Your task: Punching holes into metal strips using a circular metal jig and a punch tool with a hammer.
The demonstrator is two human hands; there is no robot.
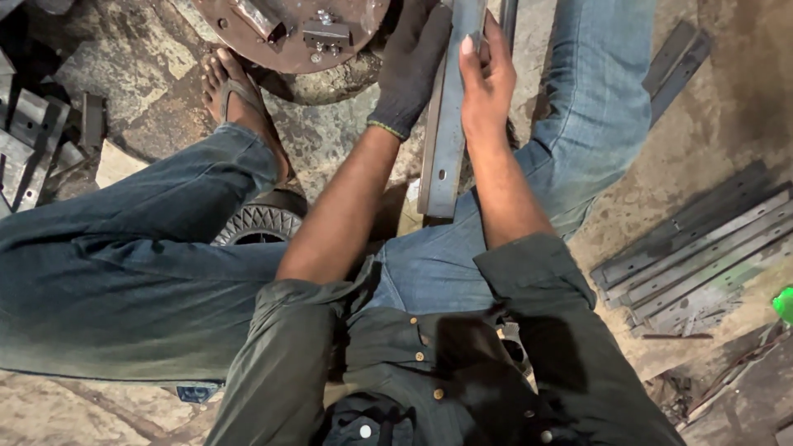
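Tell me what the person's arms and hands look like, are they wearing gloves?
Only one. The left hand wears a dark knitted glove with a lighter trim at its cuff. The right hand is bare. Both forearms are bare too, because the dark olive shirt sleeves are rolled up near the elbows.

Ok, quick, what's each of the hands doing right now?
Left hand: gloved, closed around the grey metal bar.
Right hand: bare, closed on the same bar from the other side.

- Dim, warm light falls from above the hands; the stone floor (pixel 727 74) to their right is brightest.
- Deep shadow below the forearms, over the dark shirt (pixel 429 363).
- Slight softness and stretching near the corners.
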